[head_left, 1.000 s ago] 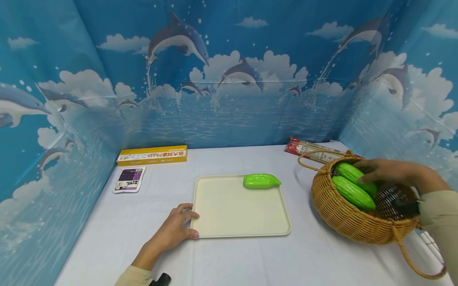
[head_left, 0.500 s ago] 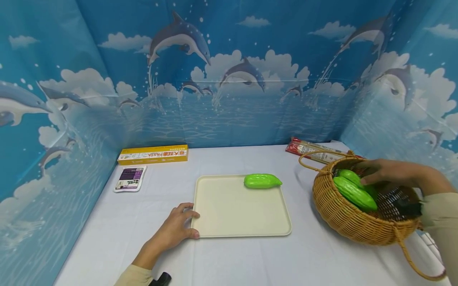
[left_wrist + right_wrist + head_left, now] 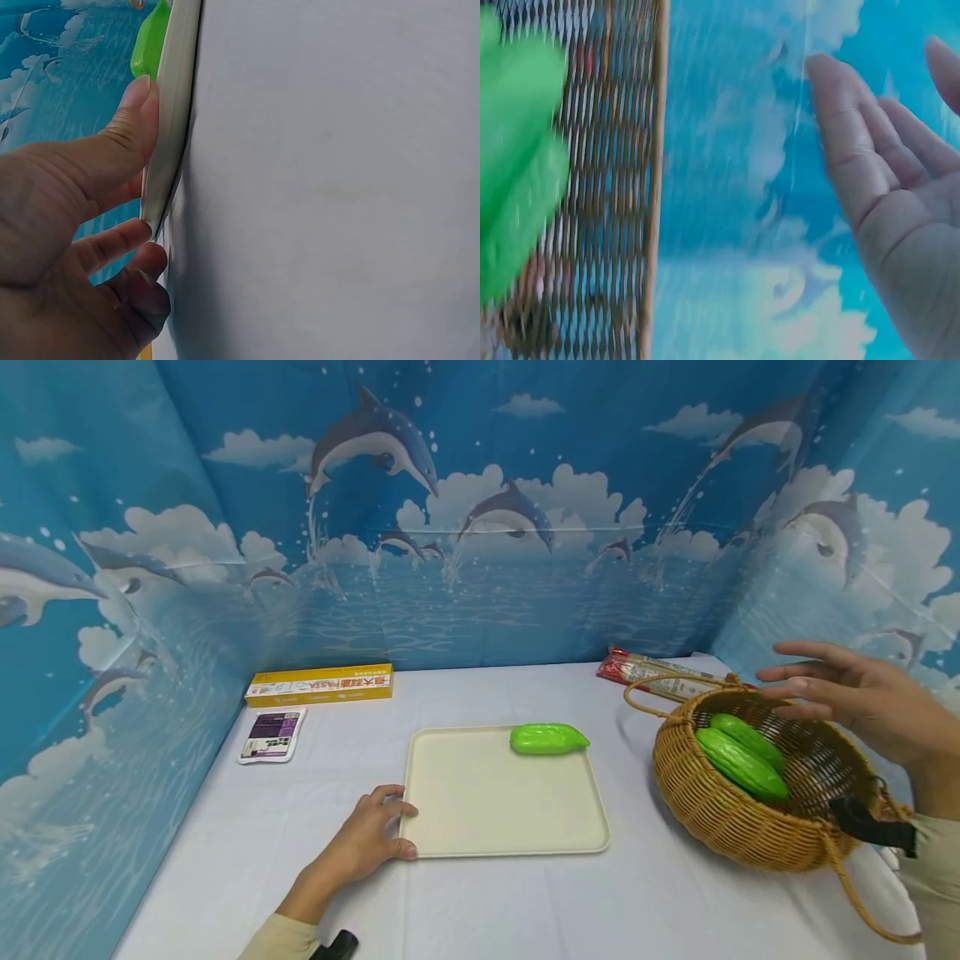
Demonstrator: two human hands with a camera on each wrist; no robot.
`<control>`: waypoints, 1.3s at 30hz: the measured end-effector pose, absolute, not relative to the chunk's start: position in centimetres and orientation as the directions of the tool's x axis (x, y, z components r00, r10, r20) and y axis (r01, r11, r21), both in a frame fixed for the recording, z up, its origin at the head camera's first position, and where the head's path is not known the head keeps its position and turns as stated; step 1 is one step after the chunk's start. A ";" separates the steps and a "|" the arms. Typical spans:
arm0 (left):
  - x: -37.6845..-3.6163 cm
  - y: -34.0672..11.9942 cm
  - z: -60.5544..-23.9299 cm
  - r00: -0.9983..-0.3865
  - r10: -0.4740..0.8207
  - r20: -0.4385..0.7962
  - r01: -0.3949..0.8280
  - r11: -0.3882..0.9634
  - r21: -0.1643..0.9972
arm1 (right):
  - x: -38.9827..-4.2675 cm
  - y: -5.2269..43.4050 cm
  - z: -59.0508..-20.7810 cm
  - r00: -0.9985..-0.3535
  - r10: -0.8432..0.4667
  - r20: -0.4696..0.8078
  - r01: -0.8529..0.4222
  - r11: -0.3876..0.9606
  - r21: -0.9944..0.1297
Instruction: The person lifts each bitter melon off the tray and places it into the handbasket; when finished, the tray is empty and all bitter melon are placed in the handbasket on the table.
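Lifted out of the wicker basket (image 3: 750, 827) since a second ago, the right hand (image 3: 855, 697) now hovers above the basket's far rim with its fingers spread and straight, holding nothing; earlier it lay on the upper of the two green gourds (image 3: 742, 756), which remain inside, side by side against the basket's left wall. The right wrist view shows the same open palm (image 3: 900, 210) apart from the weave, with the gourds a green blur at the left edge. The left hand (image 3: 367, 843) has not shifted: it rests on the worktop (image 3: 510, 910) at the near left corner of the cream tray (image 3: 495, 810), thumb on the rim and fingers loosely curled against the edge below it, as the left wrist view (image 3: 112, 195) confirms.

A third green gourd (image 3: 549, 739) lies at the tray's far right corner. Behind the basket, touching its looped handle in the head view, is a red-ended packet (image 3: 645, 670). Well to the left, along the back wall, sit a yellow box (image 3: 321, 685) and, just in front of it, a small purple-and-white pouch (image 3: 272, 735). Between the right hand and the tray stands only the basket's near rim.
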State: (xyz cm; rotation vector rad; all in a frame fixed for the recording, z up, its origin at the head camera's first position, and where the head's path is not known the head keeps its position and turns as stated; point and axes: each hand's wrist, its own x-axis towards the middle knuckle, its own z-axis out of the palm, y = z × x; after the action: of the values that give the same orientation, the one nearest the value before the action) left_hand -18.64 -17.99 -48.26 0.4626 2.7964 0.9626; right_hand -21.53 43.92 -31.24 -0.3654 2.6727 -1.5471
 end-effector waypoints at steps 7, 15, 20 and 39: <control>-18.7 -17.9 -48.1 -0.940 0.337 -0.054 0.234 0.752 0.616 | -20.2 36.4 -31.2 -0.850 -0.436 0.296 -0.173 -0.299 -0.938; -18.5 -18.0 -47.8 -0.942 0.333 -0.043 0.243 0.765 0.596 | -20.1 27.2 -33.0 -0.873 -0.441 0.209 0.009 -0.443 -0.896; -18.5 -17.9 -47.8 -0.944 0.328 -0.049 0.237 0.771 0.592 | -22.2 23.3 -36.9 -0.954 -0.294 0.063 -0.014 -0.164 -0.986; -18.3 -17.7 -47.8 -0.945 0.323 -0.053 0.223 0.755 0.617 | -29.5 20.6 -43.3 -0.948 -0.306 -0.092 -0.121 0.610 -0.783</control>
State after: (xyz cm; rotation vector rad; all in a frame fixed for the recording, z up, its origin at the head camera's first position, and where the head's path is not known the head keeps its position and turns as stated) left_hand -18.32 -17.68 -47.75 0.4378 2.7951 0.9528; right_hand -29.51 20.62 -43.35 -0.3521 2.6199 -1.2497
